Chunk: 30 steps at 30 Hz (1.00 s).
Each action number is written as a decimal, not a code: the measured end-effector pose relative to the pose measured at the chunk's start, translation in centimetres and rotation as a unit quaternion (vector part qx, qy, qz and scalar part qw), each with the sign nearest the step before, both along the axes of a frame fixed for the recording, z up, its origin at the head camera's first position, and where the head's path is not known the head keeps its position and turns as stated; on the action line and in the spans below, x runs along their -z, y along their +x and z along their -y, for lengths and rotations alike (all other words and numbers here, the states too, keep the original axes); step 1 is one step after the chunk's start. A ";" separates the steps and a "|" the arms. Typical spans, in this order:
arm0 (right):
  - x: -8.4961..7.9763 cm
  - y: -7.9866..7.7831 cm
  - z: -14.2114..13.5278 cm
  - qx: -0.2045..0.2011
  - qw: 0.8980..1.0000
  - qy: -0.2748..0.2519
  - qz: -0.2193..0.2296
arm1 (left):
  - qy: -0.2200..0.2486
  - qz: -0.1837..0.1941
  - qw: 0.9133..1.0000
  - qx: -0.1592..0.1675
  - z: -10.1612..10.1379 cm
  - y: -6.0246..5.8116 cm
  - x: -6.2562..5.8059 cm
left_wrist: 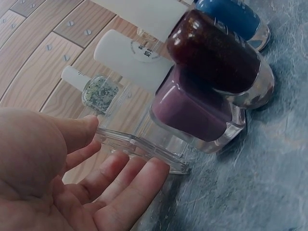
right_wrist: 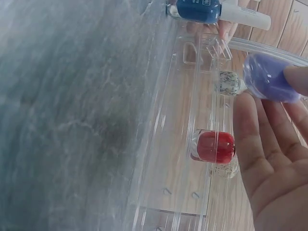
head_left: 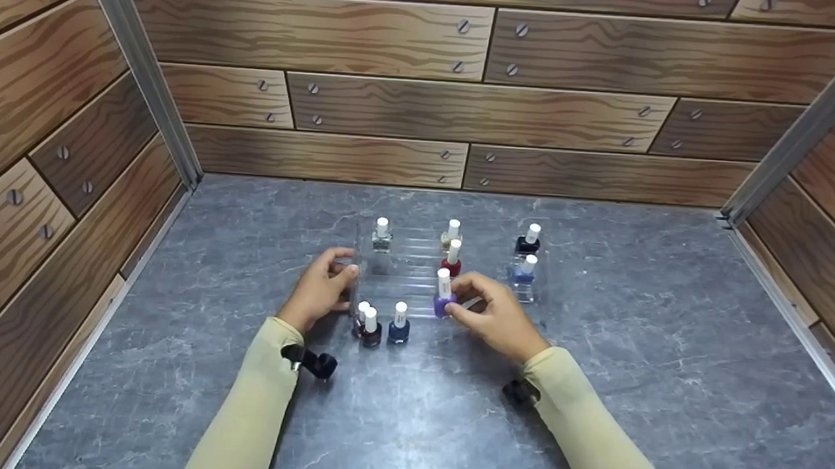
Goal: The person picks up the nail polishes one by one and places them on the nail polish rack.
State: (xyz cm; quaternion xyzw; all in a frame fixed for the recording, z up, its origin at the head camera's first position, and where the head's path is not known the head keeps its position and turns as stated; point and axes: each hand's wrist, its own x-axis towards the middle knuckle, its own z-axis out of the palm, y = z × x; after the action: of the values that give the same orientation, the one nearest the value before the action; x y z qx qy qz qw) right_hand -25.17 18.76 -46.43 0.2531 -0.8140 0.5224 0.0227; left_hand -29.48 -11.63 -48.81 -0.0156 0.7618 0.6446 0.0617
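My right hand point(head_left: 496, 313) pinches a purple nail polish bottle point(head_left: 443, 303) between thumb and fingers, white cap up, above the front of a clear tiered stand point(head_left: 403, 284). In the right wrist view, the purple bottle point(right_wrist: 269, 77) is held above the clear tiers. At the stand's left end, my left hand point(head_left: 320, 286) holds the side wall, thumb at its top edge and fingers along the outer face. Dark red point(head_left: 371, 332), mauve point(left_wrist: 192, 106) and blue point(head_left: 399, 328) bottles stand at its front left. A red bottle point(head_left: 451, 265) sits on a tier just behind the purple one.
On the back tier stand a glitter bottle point(head_left: 382, 238), a pale gold-flecked bottle point(head_left: 452, 233) and a black bottle point(head_left: 528, 243). A light blue bottle point(head_left: 522, 271) is on a right tier. Wood-patterned walls point(head_left: 382, 105) enclose the grey marbled table point(head_left: 637, 313).
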 end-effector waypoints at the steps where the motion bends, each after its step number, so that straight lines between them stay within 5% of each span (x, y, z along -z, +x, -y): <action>1: 0.0 0.0 0.0 0.004 1.000 -0.007 0.000 | 0.000 0.001 1.000 -0.001 0.0 0.0 0.0; 11: 0.0 0.3 0.3 0.035 0.999 -0.040 -0.002 | 0.000 -0.004 1.000 -0.002 0.0 0.1 0.2; 30: -1.9 -0.1 3.5 0.023 0.997 -0.069 0.030 | -0.015 -0.002 1.000 -0.004 -0.1 0.1 0.0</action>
State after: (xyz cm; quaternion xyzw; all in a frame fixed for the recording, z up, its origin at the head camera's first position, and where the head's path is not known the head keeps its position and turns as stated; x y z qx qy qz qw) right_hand -25.24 15.26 -44.55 0.2164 -0.7816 0.5845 0.0272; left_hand -29.41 -11.54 -48.84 -0.0183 0.7713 0.6337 0.0570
